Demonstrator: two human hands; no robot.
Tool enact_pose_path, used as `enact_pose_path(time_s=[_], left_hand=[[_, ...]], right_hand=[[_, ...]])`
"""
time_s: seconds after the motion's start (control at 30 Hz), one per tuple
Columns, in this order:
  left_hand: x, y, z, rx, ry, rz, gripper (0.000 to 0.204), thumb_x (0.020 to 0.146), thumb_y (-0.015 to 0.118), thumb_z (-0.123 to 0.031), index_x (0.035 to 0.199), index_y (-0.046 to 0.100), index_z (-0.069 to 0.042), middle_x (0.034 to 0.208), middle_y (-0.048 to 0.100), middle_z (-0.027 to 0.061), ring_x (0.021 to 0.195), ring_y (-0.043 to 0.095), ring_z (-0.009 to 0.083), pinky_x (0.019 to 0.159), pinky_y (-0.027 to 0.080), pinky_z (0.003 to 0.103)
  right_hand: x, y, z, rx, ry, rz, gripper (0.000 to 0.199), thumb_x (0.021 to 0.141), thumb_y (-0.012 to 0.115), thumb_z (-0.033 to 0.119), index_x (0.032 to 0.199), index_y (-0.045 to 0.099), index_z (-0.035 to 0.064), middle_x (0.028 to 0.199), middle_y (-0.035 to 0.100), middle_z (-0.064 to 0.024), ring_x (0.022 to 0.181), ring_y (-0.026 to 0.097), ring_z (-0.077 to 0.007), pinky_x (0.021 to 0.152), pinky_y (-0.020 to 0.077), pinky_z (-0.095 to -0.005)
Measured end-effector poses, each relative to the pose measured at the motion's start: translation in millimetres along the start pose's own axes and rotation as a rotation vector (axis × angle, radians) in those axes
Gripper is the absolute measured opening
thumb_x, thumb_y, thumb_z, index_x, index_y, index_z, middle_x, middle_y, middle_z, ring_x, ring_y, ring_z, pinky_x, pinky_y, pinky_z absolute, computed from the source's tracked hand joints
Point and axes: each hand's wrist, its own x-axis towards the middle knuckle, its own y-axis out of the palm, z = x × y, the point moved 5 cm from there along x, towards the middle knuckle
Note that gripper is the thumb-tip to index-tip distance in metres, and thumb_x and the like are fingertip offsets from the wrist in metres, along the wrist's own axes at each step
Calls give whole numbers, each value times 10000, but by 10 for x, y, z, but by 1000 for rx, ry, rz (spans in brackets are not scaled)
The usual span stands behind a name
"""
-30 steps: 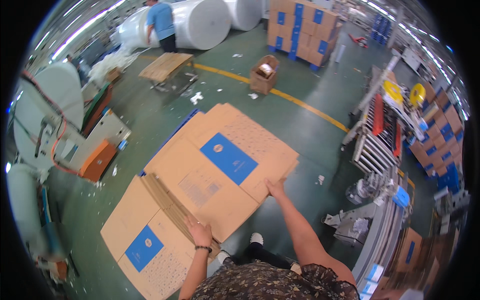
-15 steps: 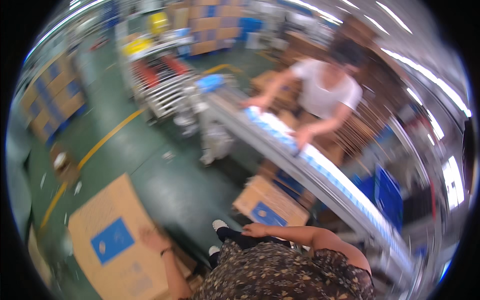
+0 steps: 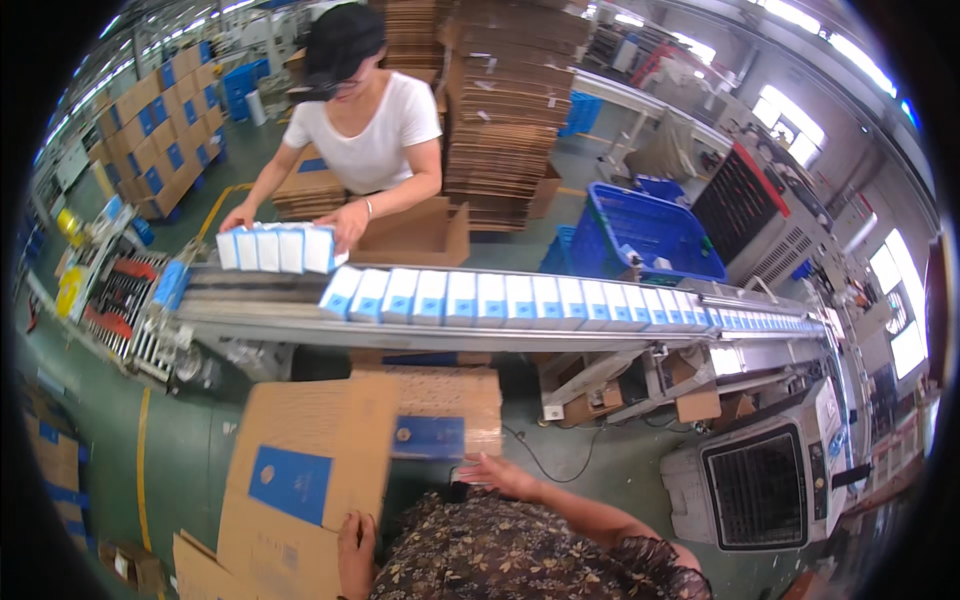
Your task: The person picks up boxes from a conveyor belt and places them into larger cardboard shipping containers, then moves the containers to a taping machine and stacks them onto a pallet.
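A large flattened cardboard carton with a blue printed panel stands tilted at my lower left. My left hand is closed on its right edge, fingers bent against the board and the thumb out of sight. In front of my body, my right hand has its fingers stretched out and holds nothing I can see. It is nearest to a second cardboard box, which lies below the conveyor and also carries a blue panel.
A conveyor crosses ahead with a row of white-and-blue packs. Behind it a co-worker grips several packs in both hands. Stacked flat cardboard, a blue bin and a grey-white machine stand around.
My view has swung to the right. My left hand, lying flat on the carton before, now grips its edge. The co-worker has a group of packs lifted at the conveyor's left end.
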Motion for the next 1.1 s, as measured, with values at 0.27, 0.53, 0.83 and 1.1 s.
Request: enact_pose_path(time_s=[0.27, 0.53, 0.83, 1.1], left_hand=[[1287, 1375, -1019, -201, 60, 1091, 684, 858, 700, -164, 1454, 384, -49, 1461, 433, 143, 1371, 389, 232, 1111, 310, 305], [2197, 1377, -1810, 94, 346, 1383, 915, 741, 815, -422, 1450, 396, -21, 1476, 408, 153, 1388, 358, 264, 1123, 304, 375], [3676, 519, -1804, -249, 811, 334, 552, 700, 484, 53, 1243, 572, -1, 1332, 479, 168, 1270, 440, 330, 1056, 347, 417], [2485, 1904, -2830, 76, 1469, 569, 465, 889, 570, -173, 1339, 530, -59, 1432, 443, 170, 1359, 357, 389, 1124, 279, 486]], right_hand=[[-104, -965, 625, 342, -820, -799, 707, 1006, 489, 409, 1492, 167, 8, 1425, 400, -108, 1275, 412, -208, 1058, 345, -319], [-258, -1455, 1118, 96, -1011, -1246, 962, 949, 598, 419, 1530, -64, 34, 1553, 193, -187, 1398, 280, -259, 1110, 279, -339], [-589, -1089, 1616, -552, -494, -809, 927, 798, 523, 89, 1542, -30, 66, 1501, 324, -205, 1360, 368, -296, 1095, 328, -338], [483, -738, 939, -1550, -34, -382, 892, 874, 468, 648, 1339, 446, -113, 1517, 234, -298, 1435, 131, -459, 1080, 283, -607]])
